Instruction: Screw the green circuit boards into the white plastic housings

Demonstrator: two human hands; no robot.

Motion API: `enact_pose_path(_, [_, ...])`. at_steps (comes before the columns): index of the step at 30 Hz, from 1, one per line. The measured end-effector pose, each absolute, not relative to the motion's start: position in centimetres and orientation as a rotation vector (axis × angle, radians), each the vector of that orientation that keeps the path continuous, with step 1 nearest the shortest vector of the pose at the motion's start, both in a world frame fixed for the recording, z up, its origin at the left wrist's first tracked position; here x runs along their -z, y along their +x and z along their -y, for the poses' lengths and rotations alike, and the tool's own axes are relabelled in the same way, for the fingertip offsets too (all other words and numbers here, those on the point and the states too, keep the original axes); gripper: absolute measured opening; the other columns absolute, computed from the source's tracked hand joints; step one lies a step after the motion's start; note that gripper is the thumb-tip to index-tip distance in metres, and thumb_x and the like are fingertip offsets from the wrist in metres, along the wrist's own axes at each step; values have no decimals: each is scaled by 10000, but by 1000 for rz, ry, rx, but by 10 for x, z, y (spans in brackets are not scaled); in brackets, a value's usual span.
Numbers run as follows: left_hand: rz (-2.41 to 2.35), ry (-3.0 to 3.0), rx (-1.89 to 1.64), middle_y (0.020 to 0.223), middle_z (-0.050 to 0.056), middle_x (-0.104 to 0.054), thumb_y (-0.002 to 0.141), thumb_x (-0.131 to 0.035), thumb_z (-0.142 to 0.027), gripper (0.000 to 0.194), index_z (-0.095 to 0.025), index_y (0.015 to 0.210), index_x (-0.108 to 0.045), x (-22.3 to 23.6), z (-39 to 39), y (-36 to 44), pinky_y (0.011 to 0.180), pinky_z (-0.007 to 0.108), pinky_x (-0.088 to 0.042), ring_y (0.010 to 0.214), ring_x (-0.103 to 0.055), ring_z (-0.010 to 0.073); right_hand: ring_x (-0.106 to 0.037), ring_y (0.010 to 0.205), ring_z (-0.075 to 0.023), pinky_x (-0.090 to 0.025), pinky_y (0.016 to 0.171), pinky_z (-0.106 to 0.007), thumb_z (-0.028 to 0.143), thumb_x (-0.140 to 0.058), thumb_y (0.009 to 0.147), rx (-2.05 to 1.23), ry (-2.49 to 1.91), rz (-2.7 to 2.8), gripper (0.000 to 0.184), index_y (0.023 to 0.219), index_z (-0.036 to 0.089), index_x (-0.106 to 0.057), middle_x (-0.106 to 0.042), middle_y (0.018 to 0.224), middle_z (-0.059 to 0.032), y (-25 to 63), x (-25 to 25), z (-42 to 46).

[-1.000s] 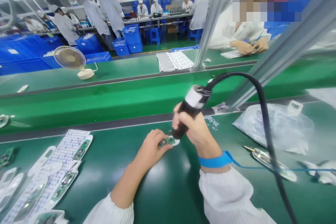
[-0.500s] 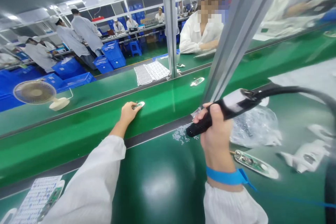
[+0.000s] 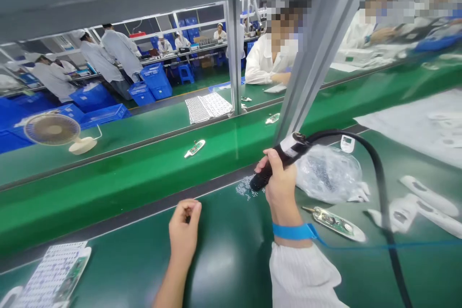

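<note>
My right hand [image 3: 279, 178] is wrapped round a black electric screwdriver [image 3: 288, 150] with a cable at its rear. The tool's nose points down over a scatter of small screws [image 3: 247, 187] at the table's back edge. My left hand [image 3: 185, 224] hovers over the green table with its fingers curled in and thumb against them; nothing shows in it. Beyond it, a small white housing with a circuit board [image 3: 195, 148] lies on the green conveyor belt. To the right of my right wrist rests another white housing with a board [image 3: 337, 223], a metal shaft sticking out of its end.
A clear plastic bag [image 3: 328, 173] with small parts lies behind my right hand. White casings [image 3: 429, 195] are at the right, a printed sheet [image 3: 50, 269] and another board at the left. A metal post [image 3: 306, 82] and a fan [image 3: 54, 130] stand beyond; co-workers sit opposite.
My left hand has let go of the small board housing on the belt and drawn back toward me over the table. My right hand still holds the screwdriver by the screws.
</note>
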State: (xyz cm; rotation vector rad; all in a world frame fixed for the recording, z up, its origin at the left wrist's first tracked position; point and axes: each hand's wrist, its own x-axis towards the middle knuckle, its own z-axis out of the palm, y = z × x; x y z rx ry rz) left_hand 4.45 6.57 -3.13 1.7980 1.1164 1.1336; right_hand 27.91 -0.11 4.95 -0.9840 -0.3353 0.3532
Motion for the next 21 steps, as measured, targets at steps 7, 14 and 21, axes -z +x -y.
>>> enact_pose_path(7, [-847, 2088, -1002, 840, 39, -679, 989, -542, -315, 272, -202, 749, -603, 22, -45, 51, 733, 302, -494, 787, -635, 175, -512, 441, -139, -446, 463, -263, 609, -841, 662, -420, -879, 369, 481, 769, 187, -636, -547, 508, 37, 272, -62, 2])
enact_pose_path(14, [-781, 2309, -853, 1102, 84, -717, 949, -628, -280, 198, -218, 1126, -687, 22, -38, 53, 928, 429, -486, 1024, -638, 247, -465, 439, -113, -440, 477, -250, 729, -788, 649, -861, -750, 489, 558, 759, 211, -611, -500, 526, 55, 244, -64, -4])
enact_pose_path(21, [-801, 2353, -764, 1032, 45, -735, 948, -653, -224, 79, -217, 918, -725, 22, -38, 55, 846, 386, -456, 979, -630, 224, -457, 434, -119, -429, 489, -261, 725, -759, 694, -903, -761, 554, 537, 780, 217, -610, -493, 528, 57, 231, -61, -10])
